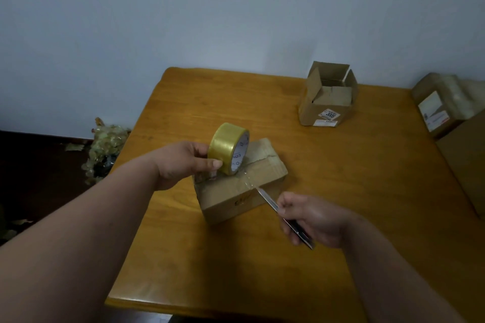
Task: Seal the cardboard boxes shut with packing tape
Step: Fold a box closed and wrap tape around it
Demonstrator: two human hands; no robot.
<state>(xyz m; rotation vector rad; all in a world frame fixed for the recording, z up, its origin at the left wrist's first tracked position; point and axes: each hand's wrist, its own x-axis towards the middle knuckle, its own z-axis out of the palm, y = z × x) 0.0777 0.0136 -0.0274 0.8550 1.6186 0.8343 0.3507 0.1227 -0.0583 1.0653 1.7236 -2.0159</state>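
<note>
Over the flat brown cardboard box (pixel 240 181) lying mid-worktop, the left hand (pixel 181 162) clasps the yellow roll of packing tape (pixel 228 148) while the right hand (pixel 313 217) grasps a slim silver utility knife (pixel 270 203) at the box's near edge, where a slip could gash cardboard or leave a ragged strip.

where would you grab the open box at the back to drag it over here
Take the open box by its near wall, just under the rim, reaching from the front with the right hand once it has put down the knife. The flaps stand up and look floppy, so probably a poor hold. The left hand holds the tape roll.
</note>
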